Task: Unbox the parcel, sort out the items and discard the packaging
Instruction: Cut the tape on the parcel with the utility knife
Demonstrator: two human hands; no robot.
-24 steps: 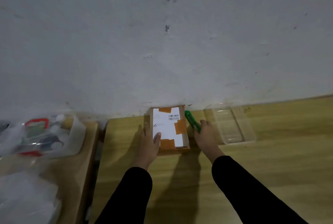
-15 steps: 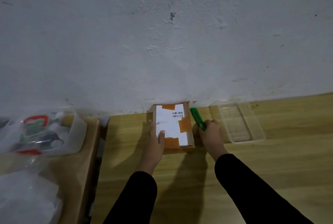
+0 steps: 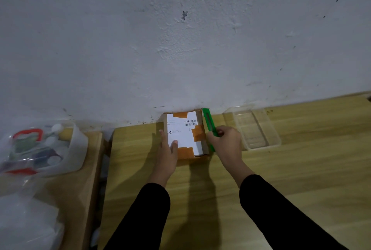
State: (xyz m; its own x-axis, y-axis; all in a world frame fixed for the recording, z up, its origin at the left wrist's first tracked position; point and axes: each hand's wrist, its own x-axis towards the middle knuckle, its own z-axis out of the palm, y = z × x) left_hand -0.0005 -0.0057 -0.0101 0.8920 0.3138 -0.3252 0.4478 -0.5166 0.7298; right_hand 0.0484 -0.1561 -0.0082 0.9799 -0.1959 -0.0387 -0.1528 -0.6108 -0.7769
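Observation:
A small brown cardboard parcel [image 3: 197, 133] with a white shipping label and orange tape patches lies on the wooden table [image 3: 281, 179], close to the wall. My left hand [image 3: 167, 149] presses on its near left corner, thumb resting on the label. Along the parcel's right side, my right hand [image 3: 225, 141] grips a green utility knife [image 3: 207, 122]. The knife points away from me; its near end shows below my fingers at the parcel's right edge. I cannot see a blade.
A clear plastic tray [image 3: 255, 127] sits just right of my right hand, against the wall. On a lower side table at the left stands a white tub [image 3: 78, 149] of assorted small items, with crumpled clear plastic bags [image 3: 24, 219] in front of it.
My right hand has turned the green knife from a slant to lie straight along the parcel's right side. My left hand stays on the parcel. The camera has tilted slightly.

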